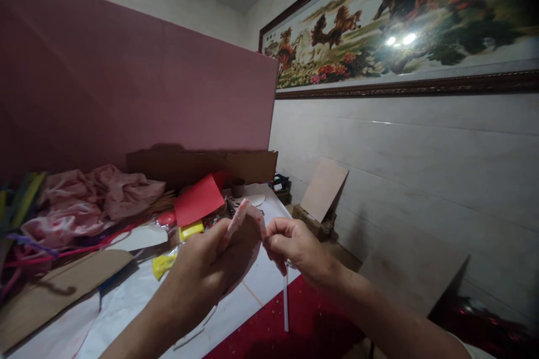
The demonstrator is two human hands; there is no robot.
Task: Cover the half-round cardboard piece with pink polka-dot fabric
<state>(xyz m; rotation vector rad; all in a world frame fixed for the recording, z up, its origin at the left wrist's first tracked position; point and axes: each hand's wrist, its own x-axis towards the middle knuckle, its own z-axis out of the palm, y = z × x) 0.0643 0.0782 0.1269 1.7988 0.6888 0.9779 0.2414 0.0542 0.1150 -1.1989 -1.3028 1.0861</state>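
Note:
My left hand [204, 266] is closed on a brown cardboard piece [245, 240] held up over the table. Pale pink fabric with red spots [244, 211] wraps along the cardboard's upper edge, under my left thumb. At the right side of the piece, my right hand [295, 244] pinches the fabric's edge between thumb and fingers. Just below that hand is a thin whitish stick [286, 303], seen against the red cloth; whether it touches the hand I cannot tell. Part of the cardboard is hidden behind my left hand.
On the white-covered table [229, 322] lie a thin wooden stick [252, 294], red paper [199, 201], yellow packets [163, 265], crumpled pink fabric [101, 196] and a large cardboard piece [63, 291]. Red cloth [311, 314] covers the near edge. A board [323, 189] leans against the wall.

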